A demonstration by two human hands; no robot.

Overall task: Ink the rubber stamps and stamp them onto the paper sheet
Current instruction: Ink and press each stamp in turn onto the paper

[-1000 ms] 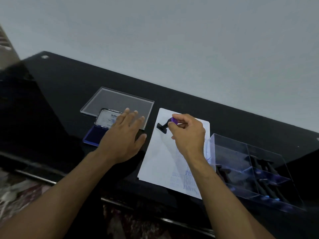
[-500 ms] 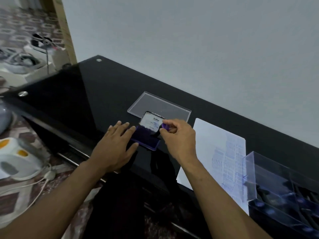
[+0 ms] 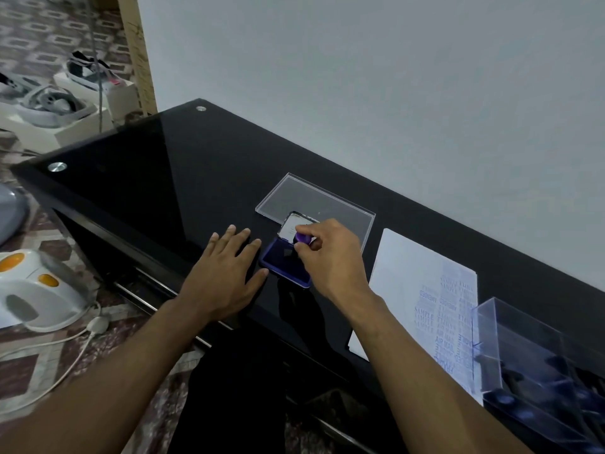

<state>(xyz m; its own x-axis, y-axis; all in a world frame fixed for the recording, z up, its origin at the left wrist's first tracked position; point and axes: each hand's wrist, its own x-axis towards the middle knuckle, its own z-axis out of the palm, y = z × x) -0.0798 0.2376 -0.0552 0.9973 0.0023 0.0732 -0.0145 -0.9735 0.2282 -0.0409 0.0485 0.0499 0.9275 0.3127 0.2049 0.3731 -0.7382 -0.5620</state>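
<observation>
My right hand (image 3: pixel 327 253) pinches a rubber stamp (image 3: pixel 302 238) by its purple-topped handle and holds it down on the open blue ink pad (image 3: pixel 278 260); the stamp's base is hidden under my fingers. The pad's lid (image 3: pixel 289 226) stands open behind it. My left hand (image 3: pixel 226 273) lies flat on the black glass table (image 3: pixel 163 191), fingers straight, its thumb touching the pad's left edge. The white paper sheet (image 3: pixel 419 290) lies to the right, with several blue stamp prints on its near right part.
A clear plastic lid (image 3: pixel 327 204) lies flat behind the ink pad. A clear box (image 3: pixel 523 371) with several dark stamps stands at the right, over the paper's corner. A white kettle (image 3: pixel 36 290) with its cord sits on the floor to the left. A wall runs along the table's far edge.
My right hand carried the stamp from over the paper leftward to the ink pad and now presses it there. My view swung left. My left hand stays flat beside the pad.
</observation>
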